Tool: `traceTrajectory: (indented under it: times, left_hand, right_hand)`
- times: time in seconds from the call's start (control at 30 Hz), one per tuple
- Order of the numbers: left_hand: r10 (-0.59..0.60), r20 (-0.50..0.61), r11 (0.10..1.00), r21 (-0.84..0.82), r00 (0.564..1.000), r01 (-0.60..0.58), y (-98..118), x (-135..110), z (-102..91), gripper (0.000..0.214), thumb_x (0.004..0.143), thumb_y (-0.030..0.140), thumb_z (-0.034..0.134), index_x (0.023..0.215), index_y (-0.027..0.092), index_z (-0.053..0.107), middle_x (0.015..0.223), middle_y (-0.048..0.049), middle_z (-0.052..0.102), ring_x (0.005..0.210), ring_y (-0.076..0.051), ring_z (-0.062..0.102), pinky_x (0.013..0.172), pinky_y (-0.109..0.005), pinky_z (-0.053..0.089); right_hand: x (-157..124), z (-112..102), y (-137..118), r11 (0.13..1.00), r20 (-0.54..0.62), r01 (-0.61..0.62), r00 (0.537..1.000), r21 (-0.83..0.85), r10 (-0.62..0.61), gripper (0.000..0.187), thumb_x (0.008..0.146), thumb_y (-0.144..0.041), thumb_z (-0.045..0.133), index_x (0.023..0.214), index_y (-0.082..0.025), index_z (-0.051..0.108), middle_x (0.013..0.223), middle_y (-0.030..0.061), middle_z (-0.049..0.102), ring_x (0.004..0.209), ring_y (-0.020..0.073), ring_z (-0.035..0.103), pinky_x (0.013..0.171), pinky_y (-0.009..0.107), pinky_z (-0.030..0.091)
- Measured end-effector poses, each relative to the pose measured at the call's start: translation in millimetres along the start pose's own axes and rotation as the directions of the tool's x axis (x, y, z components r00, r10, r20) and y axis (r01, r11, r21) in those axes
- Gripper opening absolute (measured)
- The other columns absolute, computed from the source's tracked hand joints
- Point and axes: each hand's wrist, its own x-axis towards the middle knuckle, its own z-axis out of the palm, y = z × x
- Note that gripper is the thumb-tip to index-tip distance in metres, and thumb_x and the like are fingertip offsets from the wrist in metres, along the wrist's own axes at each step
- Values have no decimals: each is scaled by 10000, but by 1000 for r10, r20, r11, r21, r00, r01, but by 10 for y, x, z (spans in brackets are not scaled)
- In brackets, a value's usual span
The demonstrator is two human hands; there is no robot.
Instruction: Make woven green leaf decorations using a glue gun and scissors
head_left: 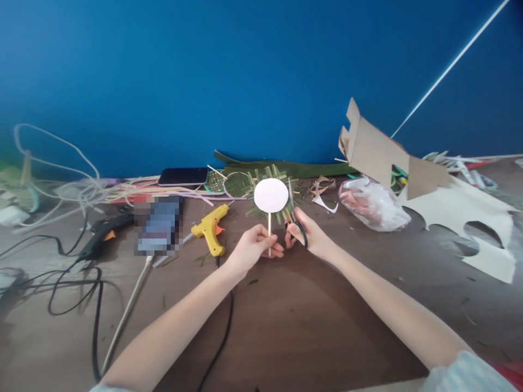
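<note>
Between thumb and fingers, my left hand (258,246) grips a thin wooden stick (269,223) held upright. At its top sits a white paper disc (271,195), with green leaf strips (258,175) sticking out around the rim like rays. My right hand (304,233) is closed around the black-handled scissors (302,235). Their blades point up along the right side of the disc, close to the leaf strips; whether they touch a strip I cannot tell.
Left of my hands lie a yellow glue gun (211,228), a phone on a cable (160,224), a black glue gun (104,234) and tangled cords. Behind are long green leaves (281,168). At right, a plastic bag (371,204), a cardboard box (378,144) and cut white card (486,228).
</note>
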Motion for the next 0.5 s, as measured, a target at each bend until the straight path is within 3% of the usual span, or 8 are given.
traceTrajectory:
  times: [0.5]
  left_hand:
    - [-32,14,999,22,999,32,8,8,-16,356,677,391,709,708,164,438,648,-37,693,606,-162,672,631,-283,503]
  right_hand:
    - [-1,-4,-1,999,-5,-42,999,24,42,401,763,-556,552,845,-215,358,614,-80,434,423,86,541,391,208,453]
